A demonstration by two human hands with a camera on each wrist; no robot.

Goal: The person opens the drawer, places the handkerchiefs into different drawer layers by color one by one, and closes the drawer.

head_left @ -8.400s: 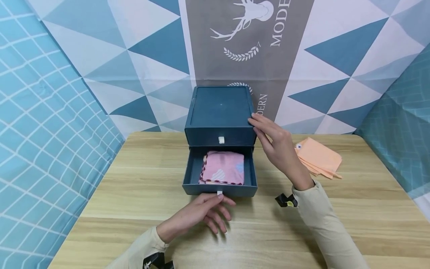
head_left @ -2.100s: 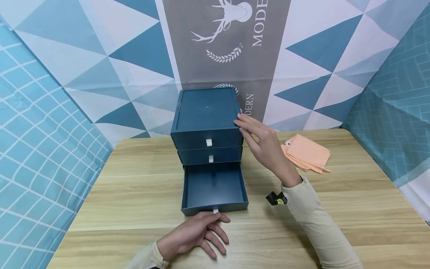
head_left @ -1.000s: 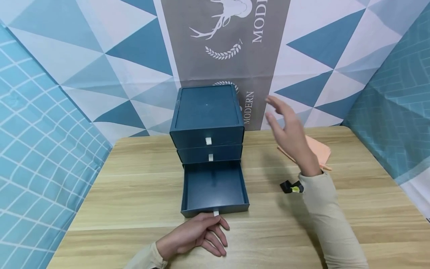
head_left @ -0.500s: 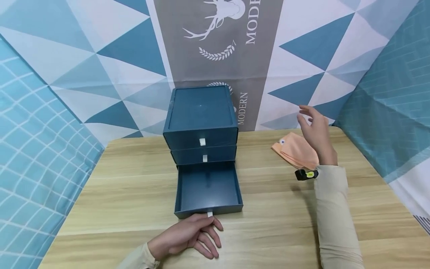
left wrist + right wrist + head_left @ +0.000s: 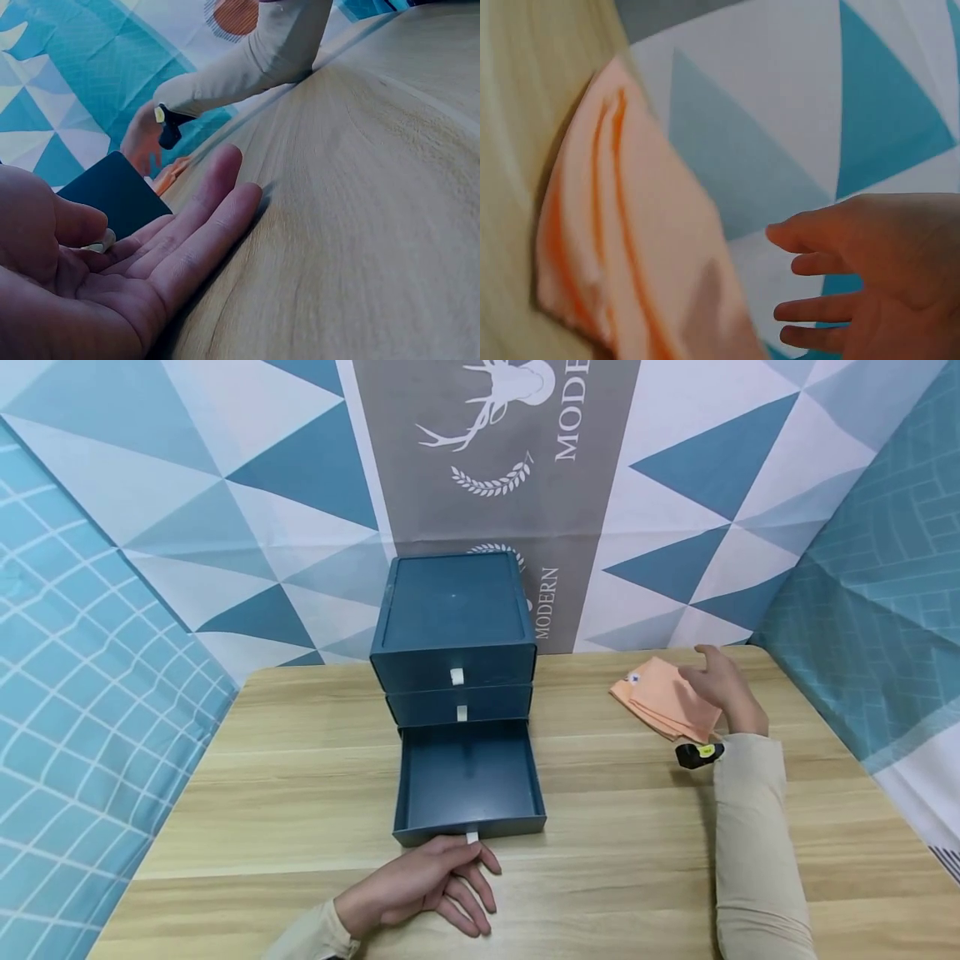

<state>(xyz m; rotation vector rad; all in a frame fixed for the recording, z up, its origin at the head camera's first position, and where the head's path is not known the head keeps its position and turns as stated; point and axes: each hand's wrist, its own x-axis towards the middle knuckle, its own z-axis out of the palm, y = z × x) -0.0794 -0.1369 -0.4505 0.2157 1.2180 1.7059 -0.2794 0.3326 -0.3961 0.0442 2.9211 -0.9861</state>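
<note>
A dark blue three-drawer box (image 5: 453, 602) stands at the back of the table, its bottom drawer (image 5: 517, 826) pulled out with a bare floor. My left hand (image 5: 427, 883) pinches that drawer's white pull tab (image 5: 472, 837) between thumb and forefinger, the other fingers stretched out low over the wood; the left wrist view shows the tab (image 5: 103, 241) in the pinch. Over the right end of a folded orange cloth (image 5: 660, 693) hovers my right hand (image 5: 726, 689), thumb and fingers apart. In the right wrist view a gap shows between the fingertips and the cloth (image 5: 667, 247).
The upper two drawers are closed, each with a white tab (image 5: 457, 677). Behind the box hangs a patterned wall cloth (image 5: 480, 518). Blue-green hangings (image 5: 885, 585) flank the wooden table (image 5: 615, 877).
Earlier the middle drawer stood out with a pink folded cloth inside; now it is closed and the bottom one is out. My right hand has left the box's corner and lowered towards the orange cloth.
</note>
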